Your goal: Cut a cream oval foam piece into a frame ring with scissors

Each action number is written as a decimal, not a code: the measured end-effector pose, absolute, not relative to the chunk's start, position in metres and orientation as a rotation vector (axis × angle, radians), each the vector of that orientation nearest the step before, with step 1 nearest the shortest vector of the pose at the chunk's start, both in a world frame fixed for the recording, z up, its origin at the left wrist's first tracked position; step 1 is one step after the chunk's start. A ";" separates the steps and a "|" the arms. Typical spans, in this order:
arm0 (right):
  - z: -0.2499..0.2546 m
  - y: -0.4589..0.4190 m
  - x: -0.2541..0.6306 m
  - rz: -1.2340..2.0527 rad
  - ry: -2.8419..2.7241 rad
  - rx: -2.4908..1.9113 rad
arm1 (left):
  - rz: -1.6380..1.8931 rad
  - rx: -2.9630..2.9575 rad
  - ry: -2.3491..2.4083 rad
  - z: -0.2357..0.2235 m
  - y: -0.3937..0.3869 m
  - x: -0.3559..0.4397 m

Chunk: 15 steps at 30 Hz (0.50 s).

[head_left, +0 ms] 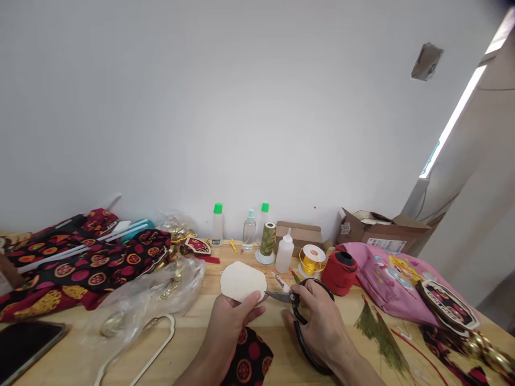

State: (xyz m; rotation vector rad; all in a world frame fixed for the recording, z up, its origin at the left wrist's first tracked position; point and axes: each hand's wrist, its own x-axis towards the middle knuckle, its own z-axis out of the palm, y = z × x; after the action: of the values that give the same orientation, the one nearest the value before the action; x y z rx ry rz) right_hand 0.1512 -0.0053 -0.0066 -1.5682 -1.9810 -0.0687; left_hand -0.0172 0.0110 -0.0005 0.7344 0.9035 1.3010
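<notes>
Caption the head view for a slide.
Left hand grips a cream panel while the right hand holds black-handled scissors at its edge, above a wooden table.

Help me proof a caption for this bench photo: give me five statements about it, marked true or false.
1. The left hand holds a flat cream piece. True.
2. The right hand holds a paintbrush. False: it holds black-handled scissors.
3. Two green-capped bottles are in view. True.
4. The red thread cone stands left of the yellow cord spool. False: the cone stands to its right.
5. The phone lies on the person's left. True.
</notes>
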 end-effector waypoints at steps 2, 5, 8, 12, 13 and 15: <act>-0.007 -0.005 0.153 -0.075 -1.974 -1.584 | 1.309 0.709 0.943 -0.002 0.012 -0.017; -0.009 -0.004 0.153 -0.107 -1.957 -1.612 | 1.293 0.666 1.002 -0.007 0.015 -0.016; -0.012 -0.004 0.152 -0.117 -1.964 -1.633 | 1.292 0.644 1.009 -0.012 0.016 -0.015; -0.017 -0.004 0.150 -0.121 -1.986 -1.634 | 1.268 0.635 1.041 -0.012 0.014 -0.015; -0.018 -0.004 0.150 -0.126 -1.986 -1.640 | 1.259 0.635 1.057 -0.011 0.014 -0.015; -0.018 -0.004 0.150 -0.135 -1.978 -1.660 | 1.251 0.645 1.077 -0.008 0.013 -0.014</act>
State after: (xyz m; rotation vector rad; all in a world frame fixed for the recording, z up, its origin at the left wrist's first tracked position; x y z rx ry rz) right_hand 0.1497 -0.0038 -0.0182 -1.6599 -1.9776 -0.1353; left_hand -0.0140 0.0128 -0.0083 0.6454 1.0775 1.2515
